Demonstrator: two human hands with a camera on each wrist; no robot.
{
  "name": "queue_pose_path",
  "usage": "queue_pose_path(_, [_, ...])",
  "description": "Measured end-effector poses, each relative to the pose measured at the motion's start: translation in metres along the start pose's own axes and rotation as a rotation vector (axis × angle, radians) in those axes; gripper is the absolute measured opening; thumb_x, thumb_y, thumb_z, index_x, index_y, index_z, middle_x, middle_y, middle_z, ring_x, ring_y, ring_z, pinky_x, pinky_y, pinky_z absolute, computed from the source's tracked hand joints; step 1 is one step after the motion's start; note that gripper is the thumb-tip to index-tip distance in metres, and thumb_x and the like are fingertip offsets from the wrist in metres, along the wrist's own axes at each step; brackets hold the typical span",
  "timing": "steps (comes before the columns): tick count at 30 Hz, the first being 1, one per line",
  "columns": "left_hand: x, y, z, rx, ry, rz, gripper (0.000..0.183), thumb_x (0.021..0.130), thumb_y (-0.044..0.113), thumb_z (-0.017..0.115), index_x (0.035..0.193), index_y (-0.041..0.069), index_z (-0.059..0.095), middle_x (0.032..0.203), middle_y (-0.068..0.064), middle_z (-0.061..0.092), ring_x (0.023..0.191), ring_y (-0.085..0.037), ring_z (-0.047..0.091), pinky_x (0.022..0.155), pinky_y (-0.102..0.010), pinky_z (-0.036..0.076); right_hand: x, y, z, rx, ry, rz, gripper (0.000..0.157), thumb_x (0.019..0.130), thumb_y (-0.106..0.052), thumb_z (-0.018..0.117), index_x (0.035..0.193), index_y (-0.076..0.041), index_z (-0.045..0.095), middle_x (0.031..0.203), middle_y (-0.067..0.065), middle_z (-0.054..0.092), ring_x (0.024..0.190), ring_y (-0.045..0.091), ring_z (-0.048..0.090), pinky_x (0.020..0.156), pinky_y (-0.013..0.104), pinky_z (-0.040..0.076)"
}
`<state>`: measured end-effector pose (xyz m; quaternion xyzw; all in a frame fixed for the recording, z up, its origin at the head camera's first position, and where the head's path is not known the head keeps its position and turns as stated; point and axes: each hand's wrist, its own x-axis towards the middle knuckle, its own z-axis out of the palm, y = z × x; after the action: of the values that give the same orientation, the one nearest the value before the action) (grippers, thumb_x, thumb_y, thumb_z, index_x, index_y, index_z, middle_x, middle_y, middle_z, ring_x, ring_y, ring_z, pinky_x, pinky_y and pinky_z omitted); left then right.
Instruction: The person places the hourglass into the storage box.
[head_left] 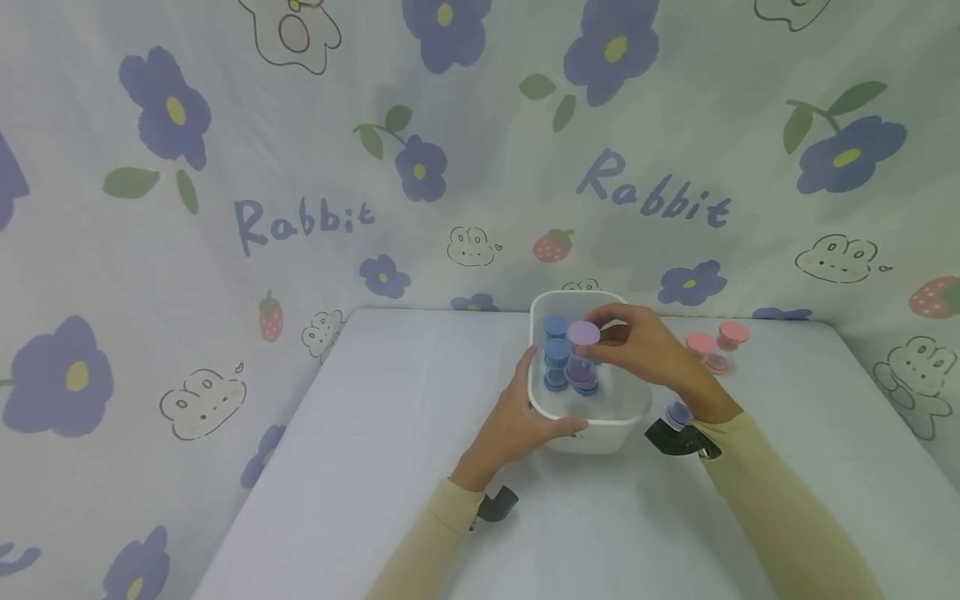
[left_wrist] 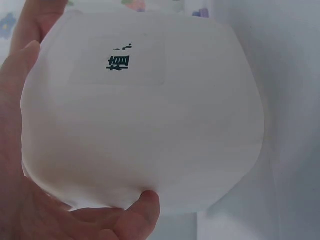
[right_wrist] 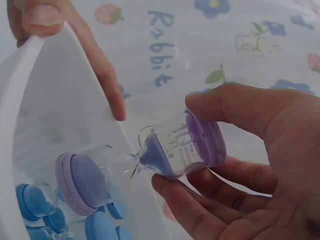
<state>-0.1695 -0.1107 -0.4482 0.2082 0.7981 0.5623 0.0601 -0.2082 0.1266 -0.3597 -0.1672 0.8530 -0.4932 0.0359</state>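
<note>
A white plastic bin [head_left: 596, 438] is gripped by my left hand [head_left: 516, 423], with the thumb at the near rim and the fingers along the left side. Its outer wall [left_wrist: 150, 115], bearing a dark printed character, fills most of the left wrist view. My right hand [head_left: 651, 350] pinches a purple-capped hourglass [right_wrist: 162, 152] by one end cap, over the bin's opening. Purple sand and a printed 10 show through its glass. Several blue-capped hourglasses [head_left: 557, 352] stand inside the bin, partly covered by the purple one.
Right of the bin, pink-capped hourglasses [head_left: 701, 344] are on the white table [head_left: 360, 433]. Another purple-capped item [head_left: 678, 414] lies beside my right wrist, partly hidden by the black wrist strap [head_left: 673, 439]. A patterned cloth [head_left: 480, 150] hangs behind the table.
</note>
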Motion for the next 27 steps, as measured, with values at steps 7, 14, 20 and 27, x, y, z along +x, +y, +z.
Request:
queue_pose_path(7, [0.0,0.0,0.0,-0.012,0.001,0.018,0.117,0.077,0.045,0.091,0.159,0.052,0.008,0.161,0.005,0.044,0.138,-0.016,0.054,0.116,-0.058,0.044,0.009,-0.003,0.004,-0.044,-0.057,-0.03,0.046,0.086,-0.021,0.084,0.124,-0.002,0.066,0.123,0.019,0.067,0.111,0.036,0.073,0.099,0.056,0.058])
queue_pose_path(14, [0.0,-0.001,0.0,-0.018,0.0,0.026,0.117,0.077,0.044,0.091,0.16,0.05,0.008,0.159,0.015,0.043,0.141,-0.022,0.053,0.117,-0.059,0.043,0.02,-0.003,0.007,-0.139,-0.074,-0.07,0.042,0.085,-0.019,0.085,0.12,-0.002,0.07,0.118,0.017,0.07,0.106,0.033,0.073,0.096,0.053,0.06])
queue_pose_path(20, [0.0,-0.001,-0.001,-0.006,-0.003,0.01,0.12,0.077,0.043,0.091,0.162,0.045,0.007,0.159,0.018,0.041,0.142,-0.022,0.051,0.116,-0.057,0.045,0.028,-0.007,0.007,-0.189,-0.123,-0.099,0.037,0.081,-0.015,0.086,0.113,-0.002,0.072,0.109,0.012,0.072,0.095,0.025,0.071,0.089,0.045,0.063])
queue_pose_path(27, [-0.001,0.001,-0.002,0.011,0.002,0.004,0.117,0.077,0.047,0.09,0.159,0.052,0.007,0.159,0.019,0.041,0.142,-0.019,0.051,0.117,-0.056,0.045,0.036,-0.008,0.011,-0.282,-0.201,-0.076,0.033,0.08,-0.018,0.088,0.105,-0.005,0.073,0.102,0.01,0.074,0.091,0.021,0.071,0.084,0.041,0.064])
